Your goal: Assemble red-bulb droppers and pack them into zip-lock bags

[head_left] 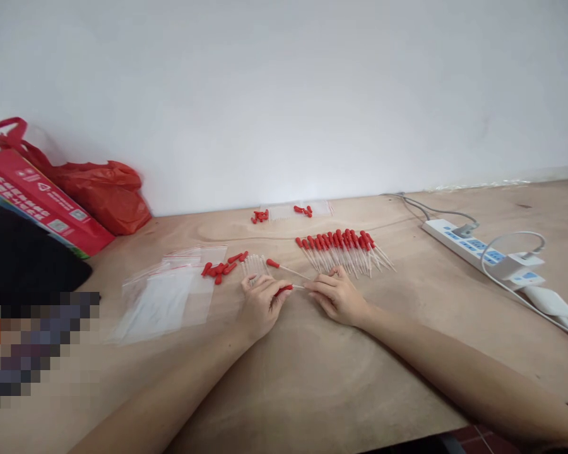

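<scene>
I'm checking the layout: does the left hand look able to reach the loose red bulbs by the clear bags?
Probably yes: the loose red bulbs lie just left of the left hand, nothing visible between, though it holds another bulb.

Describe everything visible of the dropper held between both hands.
The dropper has a red, rubbery-looking bulb and a thin, pale tube. It is roughly level, bulb to the left, over the wooden table. The left grip pinches the bulb; the right grip holds the tube, hiding its far end. How firmly they join is unclear.
</scene>
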Available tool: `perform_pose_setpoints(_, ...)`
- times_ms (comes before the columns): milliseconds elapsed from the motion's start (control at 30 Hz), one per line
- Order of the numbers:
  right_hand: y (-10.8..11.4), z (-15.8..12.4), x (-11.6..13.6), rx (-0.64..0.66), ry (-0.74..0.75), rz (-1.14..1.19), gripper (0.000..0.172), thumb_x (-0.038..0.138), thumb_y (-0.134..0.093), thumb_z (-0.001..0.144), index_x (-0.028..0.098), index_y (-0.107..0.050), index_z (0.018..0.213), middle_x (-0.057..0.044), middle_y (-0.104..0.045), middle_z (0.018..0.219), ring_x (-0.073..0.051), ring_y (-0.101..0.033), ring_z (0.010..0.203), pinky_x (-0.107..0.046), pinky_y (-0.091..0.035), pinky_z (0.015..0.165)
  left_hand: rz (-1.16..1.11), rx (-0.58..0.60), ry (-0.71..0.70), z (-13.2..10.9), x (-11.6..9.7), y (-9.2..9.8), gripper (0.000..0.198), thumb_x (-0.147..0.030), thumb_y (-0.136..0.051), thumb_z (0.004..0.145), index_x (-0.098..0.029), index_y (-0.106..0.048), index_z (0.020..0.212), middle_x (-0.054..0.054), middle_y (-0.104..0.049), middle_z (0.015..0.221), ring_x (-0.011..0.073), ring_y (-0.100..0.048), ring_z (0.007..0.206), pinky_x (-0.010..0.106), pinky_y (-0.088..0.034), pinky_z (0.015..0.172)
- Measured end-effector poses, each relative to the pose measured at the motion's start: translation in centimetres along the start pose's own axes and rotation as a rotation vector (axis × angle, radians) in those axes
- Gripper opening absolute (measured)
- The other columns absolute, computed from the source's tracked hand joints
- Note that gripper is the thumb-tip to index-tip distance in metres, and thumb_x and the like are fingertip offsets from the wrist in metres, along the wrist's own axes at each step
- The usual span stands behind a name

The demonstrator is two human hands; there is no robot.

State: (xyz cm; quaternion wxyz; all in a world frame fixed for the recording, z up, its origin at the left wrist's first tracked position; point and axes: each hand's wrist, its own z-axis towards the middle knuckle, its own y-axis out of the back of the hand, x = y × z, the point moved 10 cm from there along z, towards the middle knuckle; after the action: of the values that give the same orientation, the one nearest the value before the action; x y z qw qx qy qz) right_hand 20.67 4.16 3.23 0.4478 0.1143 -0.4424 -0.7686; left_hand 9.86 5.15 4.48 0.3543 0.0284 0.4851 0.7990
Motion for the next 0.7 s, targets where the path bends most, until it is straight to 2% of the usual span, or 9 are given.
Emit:
perform_pose_setpoints(233, -0.1, 0.0, 0.0, 0.013, 0.045, 0.064, 0.022, 0.023, -0.043, 0.085, 0.019, -0.058, 0.100, -0.003, -0.062, 0.080, -0.011, -0.052, 0.070, -0.031, -0.026, 0.073, -0.058, -0.016, -0.082, -0.2, -0.7, 0.5, 0.016, -0.027, -0.045, 0.084, -0.022, -0.058, 0.078, -0.003, -0.063, 0.068, 0.0131, -0.056, 0.073, 0.037, -0.017, 0.089)
perform_pose_setpoints(500, 0.5, 0.1, 1.0, -0.002, 0.155, -0.084, 0.027, 0.013, -0.040, 0.081, 0.020, -0.061, 0.095, -0.001, -0.060, 0.074, -0.010, -0.047, 0.062, -0.032, -0.022, 0.071, -0.038, 0.041, -0.198, -0.6, -2.0, -0.2, 0.014, -0.025, -0.045, 0.084, -0.021, -0.057, 0.077, -0.004, -0.064, 0.068, 0.0131, -0.055, 0.074, 0.038, -0.015, 0.091)
perform_pose_setpoints(700, 0.1, 0.3, 2.0, 0.006, 0.150, -0.157, 0.023, 0.011, -0.039, 0.078, 0.015, -0.061, 0.081, -0.001, -0.055, 0.067, -0.010, -0.038, 0.054, -0.030, -0.020, 0.065, 0.002, 0.062, -0.244, -0.6, -2.8, -0.3, 0.017, -0.025, -0.043, 0.084, -0.019, -0.056, 0.075, -0.001, -0.063, 0.068, 0.0147, -0.055, 0.075, 0.039, -0.018, 0.089)
